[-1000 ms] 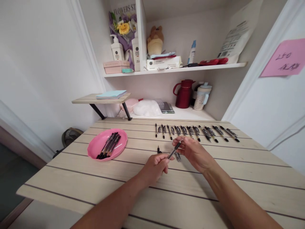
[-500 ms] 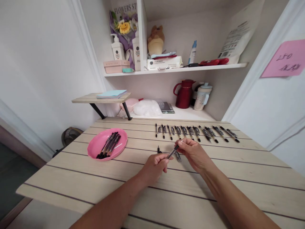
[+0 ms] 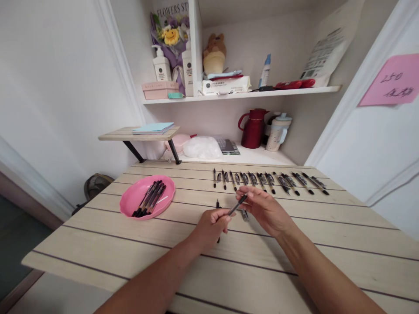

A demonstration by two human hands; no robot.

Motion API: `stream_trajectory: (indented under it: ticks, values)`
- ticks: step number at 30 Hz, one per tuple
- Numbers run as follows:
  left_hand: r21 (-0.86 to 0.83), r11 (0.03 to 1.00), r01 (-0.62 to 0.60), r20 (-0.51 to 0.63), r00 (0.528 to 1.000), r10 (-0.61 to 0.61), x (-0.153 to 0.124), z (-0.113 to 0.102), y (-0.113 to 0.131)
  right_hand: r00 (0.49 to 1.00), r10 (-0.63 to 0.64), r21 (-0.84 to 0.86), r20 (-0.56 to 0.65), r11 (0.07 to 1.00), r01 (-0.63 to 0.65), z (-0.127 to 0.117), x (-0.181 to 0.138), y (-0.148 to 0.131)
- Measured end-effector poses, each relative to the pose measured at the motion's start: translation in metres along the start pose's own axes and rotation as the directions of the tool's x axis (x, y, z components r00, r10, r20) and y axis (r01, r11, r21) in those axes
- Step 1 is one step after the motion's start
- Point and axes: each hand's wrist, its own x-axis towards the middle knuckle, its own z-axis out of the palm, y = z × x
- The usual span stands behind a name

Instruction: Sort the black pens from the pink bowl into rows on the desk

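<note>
My left hand (image 3: pixel 212 226) is closed around the lower end of a black pen (image 3: pixel 237 205), and a thin dark tip pokes out below the fist. My right hand (image 3: pixel 263 207) pinches the pen's upper end with thumb and fingers. Both hands hover just above the pale wooden table (image 3: pixel 294 257). A small pen cap (image 3: pixel 244 215) lies on the table under my right hand, and a short dark piece (image 3: pixel 217 203) lies just left of the pen. Behind the hands runs a row of several pens (image 3: pixel 271 181) with their caps beside them.
A pink plate (image 3: pixel 132 203) at the left holds several black pens. Behind the table stand a small wooden riser (image 3: pixel 140 135) with a blue notebook, a red jug (image 3: pixel 253 128), a white cup and a plastic bag. A shelf above carries bottles, boxes and a plush toy.
My right hand has shifted slightly up and left along the pen, and the pen's upper end has risen a little. My left hand stays put.
</note>
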Motion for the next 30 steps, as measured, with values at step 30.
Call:
stream_trajectory:
  ticks: [30]
  values:
    - [-0.104, 0.988, 0.116, -0.004, 0.993, -0.118, 0.004, -0.002, -0.008, 0.922, -0.262, -0.081, -0.287, 0.965, 0.249, -0.01, 0.009, -0.003]
